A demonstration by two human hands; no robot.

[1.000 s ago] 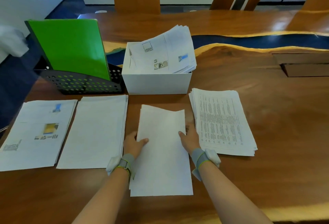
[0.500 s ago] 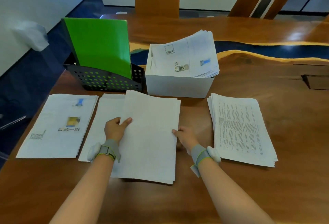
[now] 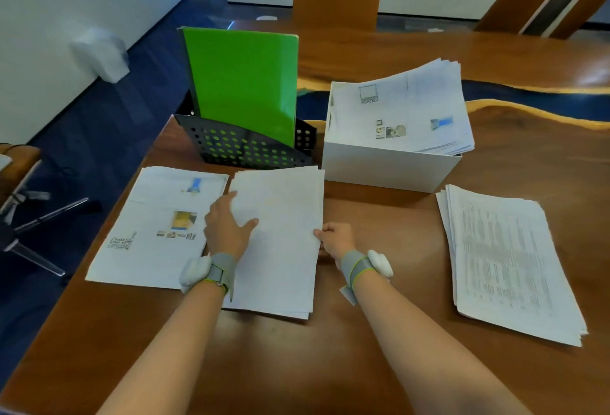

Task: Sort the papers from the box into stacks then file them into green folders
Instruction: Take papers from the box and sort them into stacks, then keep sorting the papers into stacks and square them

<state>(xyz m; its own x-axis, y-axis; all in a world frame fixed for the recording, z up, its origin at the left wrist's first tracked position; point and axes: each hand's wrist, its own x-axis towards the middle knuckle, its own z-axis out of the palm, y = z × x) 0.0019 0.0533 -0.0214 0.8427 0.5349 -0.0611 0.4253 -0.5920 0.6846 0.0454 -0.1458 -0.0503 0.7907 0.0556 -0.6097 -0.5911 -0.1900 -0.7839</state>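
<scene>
Wood, glossy and reddish-brown, forms the desk (image 3: 363,365) before us. On it we see a square white box (image 3: 389,167) heaped with loose printed sheets (image 3: 402,111). Beside it a smooth green folder (image 3: 244,84) stands upright in a black perforated rack (image 3: 244,147). Nearer us lie a text stack (image 3: 508,266) at right, a picture stack (image 3: 148,226) at left and a plain stack (image 3: 284,233) between them. Our left hand (image 3: 226,230) lies flat and spread on the plain stack; our right hand (image 3: 336,239) pinches its right edge with curled fingers.
</scene>
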